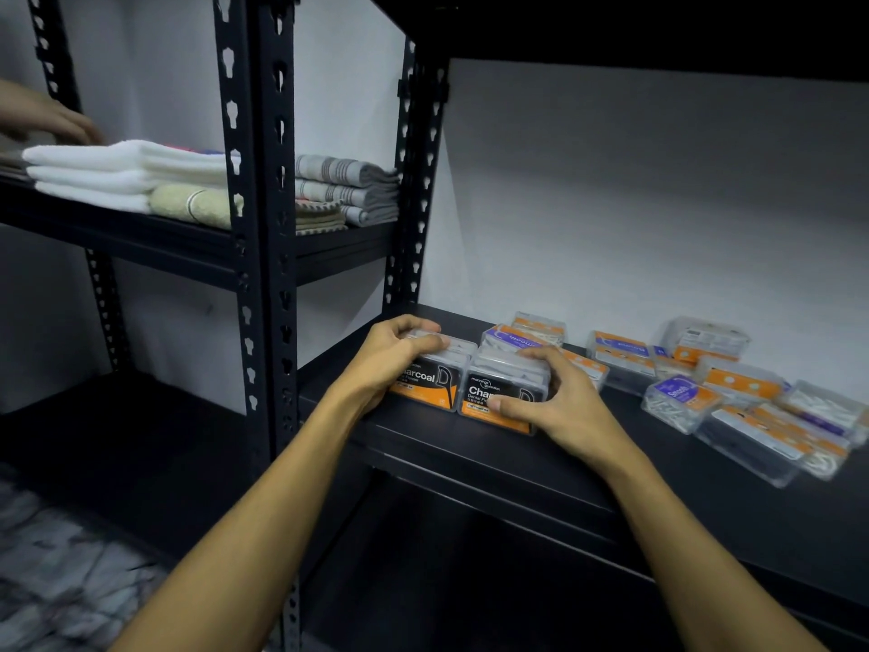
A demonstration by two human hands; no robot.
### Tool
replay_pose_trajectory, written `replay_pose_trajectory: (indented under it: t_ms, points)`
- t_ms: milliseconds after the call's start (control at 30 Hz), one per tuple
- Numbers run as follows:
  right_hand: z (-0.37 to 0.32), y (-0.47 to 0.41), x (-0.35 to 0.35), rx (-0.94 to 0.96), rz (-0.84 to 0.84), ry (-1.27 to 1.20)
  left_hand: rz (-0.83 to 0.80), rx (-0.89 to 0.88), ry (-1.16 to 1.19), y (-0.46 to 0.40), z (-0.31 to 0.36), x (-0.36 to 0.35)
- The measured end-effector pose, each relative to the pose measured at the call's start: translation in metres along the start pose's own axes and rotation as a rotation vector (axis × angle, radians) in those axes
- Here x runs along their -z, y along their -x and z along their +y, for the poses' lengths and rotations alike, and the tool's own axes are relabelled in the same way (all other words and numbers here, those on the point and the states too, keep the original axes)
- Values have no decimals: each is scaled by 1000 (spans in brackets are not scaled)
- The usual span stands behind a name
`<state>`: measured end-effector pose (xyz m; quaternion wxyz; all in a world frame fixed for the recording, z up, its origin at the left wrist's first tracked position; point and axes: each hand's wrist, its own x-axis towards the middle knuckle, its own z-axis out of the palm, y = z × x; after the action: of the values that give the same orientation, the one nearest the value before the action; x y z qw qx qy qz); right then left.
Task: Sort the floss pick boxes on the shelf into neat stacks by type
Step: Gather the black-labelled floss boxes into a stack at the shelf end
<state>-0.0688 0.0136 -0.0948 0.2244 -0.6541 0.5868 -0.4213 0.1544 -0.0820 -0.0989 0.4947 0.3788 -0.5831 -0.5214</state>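
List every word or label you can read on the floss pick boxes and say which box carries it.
"harcoal": black-and-orange clear plastic box under the left hand.
"Char", "Dental Fl": matching box gripped by the right hand.
"Smooth": purple-labelled clear box lying further right.
Smaller print and the other boxes' labels are too blurred to read.

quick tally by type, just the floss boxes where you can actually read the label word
charcoal: 2 (left charcoal box, right charcoal box)
smooth: 2 (rear smooth box, front smooth box)
total: 4
The other boxes on the right are too blurred or turned away to sort.
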Motion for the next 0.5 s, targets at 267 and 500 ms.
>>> replay_pose_trajectory:
  t_ms: [267,500]
  points:
    - [-6,25,15,-25,79,-138,139,-101,81,15,4,4]
    - [22,59,54,-45,126,227,369,-349,-279,39,5,-4]
